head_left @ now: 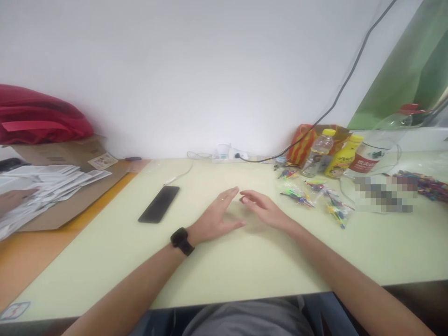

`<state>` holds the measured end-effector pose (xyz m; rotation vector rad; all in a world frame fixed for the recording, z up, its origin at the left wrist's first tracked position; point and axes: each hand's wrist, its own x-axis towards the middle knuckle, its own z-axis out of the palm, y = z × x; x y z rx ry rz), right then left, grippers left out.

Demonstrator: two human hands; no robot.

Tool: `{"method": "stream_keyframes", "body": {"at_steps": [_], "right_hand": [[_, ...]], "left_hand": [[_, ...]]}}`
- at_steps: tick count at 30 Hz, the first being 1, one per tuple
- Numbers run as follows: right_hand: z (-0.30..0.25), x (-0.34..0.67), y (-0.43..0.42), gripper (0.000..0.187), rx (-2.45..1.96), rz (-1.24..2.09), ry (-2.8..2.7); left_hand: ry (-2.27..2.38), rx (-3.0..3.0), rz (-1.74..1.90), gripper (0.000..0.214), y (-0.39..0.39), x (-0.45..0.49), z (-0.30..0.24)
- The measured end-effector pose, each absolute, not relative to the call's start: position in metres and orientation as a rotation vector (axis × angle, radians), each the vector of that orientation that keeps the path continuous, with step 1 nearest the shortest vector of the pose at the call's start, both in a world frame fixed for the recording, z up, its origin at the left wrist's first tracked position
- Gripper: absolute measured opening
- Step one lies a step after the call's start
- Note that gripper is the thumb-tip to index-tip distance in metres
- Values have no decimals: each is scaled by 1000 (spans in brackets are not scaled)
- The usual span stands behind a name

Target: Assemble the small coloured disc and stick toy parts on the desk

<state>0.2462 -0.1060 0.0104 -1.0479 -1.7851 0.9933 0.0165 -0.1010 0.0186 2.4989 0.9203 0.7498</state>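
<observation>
Both of my hands hover just over the pale green table point(245, 261), fingertips nearly meeting in the middle. My left hand point(219, 214) has its fingers stretched out flat and holds nothing; a black watch point(182, 241) sits on that wrist. My right hand point(264, 209) is also open, fingers extended toward the left hand, empty. A black phone point(159, 204) lies face down to the left of my left hand. Small clear bags of colourful pieces point(315, 198) lie just right of my right hand.
Bottles point(320, 151) and a yellow bottle point(341, 161) stand at the back right by an orange bag. A white power strip point(227, 154) with cables lies against the wall. Stacked papers point(42, 186) on cardboard and a red bag point(35, 114) are at the left.
</observation>
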Motion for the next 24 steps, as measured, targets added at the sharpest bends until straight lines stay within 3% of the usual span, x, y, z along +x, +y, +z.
{"method": "stream_keyframes", "body": {"at_steps": [4, 9, 11, 18, 21, 24], "right_hand": [[10, 219, -120, 59, -734, 1322, -1595], [0, 196, -132, 109, -583, 1450, -1488], [-3, 190, -132, 116, -574, 1447, -1481], [-1, 182, -128, 97, -720, 1411, -1318], [-7, 176, -128, 84, -744, 1280, -1211], [-11, 164, -130, 85, -701, 1102, -1047]], "left_hand": [[784, 2679, 759, 104, -116, 34, 24], [878, 2726, 842, 120, -134, 62, 19], [946, 2684, 888, 118, -138, 71, 16], [957, 2470, 1056, 95, -136, 91, 18], [922, 2372, 1072, 77, -139, 94, 20], [943, 2298, 1030, 62, -143, 93, 19]]}}
